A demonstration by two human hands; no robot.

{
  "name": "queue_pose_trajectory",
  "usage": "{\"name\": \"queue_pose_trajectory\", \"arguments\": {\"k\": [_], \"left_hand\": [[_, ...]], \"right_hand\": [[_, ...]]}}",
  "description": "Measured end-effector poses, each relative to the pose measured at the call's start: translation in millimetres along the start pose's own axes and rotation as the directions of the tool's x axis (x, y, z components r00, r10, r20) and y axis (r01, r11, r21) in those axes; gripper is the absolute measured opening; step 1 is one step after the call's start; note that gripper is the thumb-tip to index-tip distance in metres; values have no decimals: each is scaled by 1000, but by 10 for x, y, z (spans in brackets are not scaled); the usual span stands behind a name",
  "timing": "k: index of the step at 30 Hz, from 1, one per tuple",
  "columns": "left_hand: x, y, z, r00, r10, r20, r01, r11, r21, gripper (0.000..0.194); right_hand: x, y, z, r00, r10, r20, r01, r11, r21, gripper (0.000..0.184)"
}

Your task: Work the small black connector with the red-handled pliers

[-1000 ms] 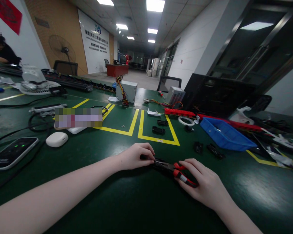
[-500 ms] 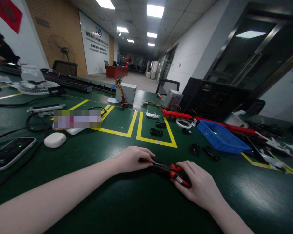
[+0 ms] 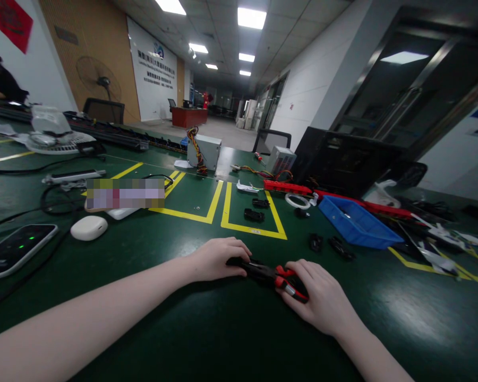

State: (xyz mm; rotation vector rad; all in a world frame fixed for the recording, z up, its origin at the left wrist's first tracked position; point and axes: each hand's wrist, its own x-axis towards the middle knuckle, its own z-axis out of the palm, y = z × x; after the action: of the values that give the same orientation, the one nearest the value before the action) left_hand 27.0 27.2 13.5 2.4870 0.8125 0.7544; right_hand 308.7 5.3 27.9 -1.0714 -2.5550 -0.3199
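Observation:
On the green table (image 3: 223, 339) lie pliers with red and black handles (image 3: 276, 277), held low between both hands. My right hand (image 3: 321, 302) is closed round the red handles. My left hand (image 3: 217, 258) is curled, its fingertips pinching a small black part (image 3: 236, 261) at the pliers' jaws; the part is mostly hidden under the fingers.
Small black connectors (image 3: 254, 215) lie inside a yellow-taped square, more (image 3: 334, 244) beside a blue bin (image 3: 352, 223). A white case (image 3: 88, 227) and a phone (image 3: 16, 249) sit at left, with cables. A power supply box (image 3: 205, 151) and a black case (image 3: 350, 159) stand behind. A person sits far left.
Both hands and the pliers have barely moved on the table; the view has shifted slightly, so everything sits a little lower-left than before.

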Motion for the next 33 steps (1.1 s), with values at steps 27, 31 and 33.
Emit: {"name": "queue_pose_trajectory", "arguments": {"k": [27,31,33], "left_hand": [[-4,49,-12,998,18,61,-25,993,118,42],[2,46,-17,998,27,63,-35,990,133,42],[1,42,-15,998,30,60,-38,990,132,41]], "right_hand": [[20,40,-30,998,-33,61,30,999,43,32],[9,46,-28,998,-33,47,30,998,55,32],[8,44,-30,999,-44,20,43,998,47,33]]}}
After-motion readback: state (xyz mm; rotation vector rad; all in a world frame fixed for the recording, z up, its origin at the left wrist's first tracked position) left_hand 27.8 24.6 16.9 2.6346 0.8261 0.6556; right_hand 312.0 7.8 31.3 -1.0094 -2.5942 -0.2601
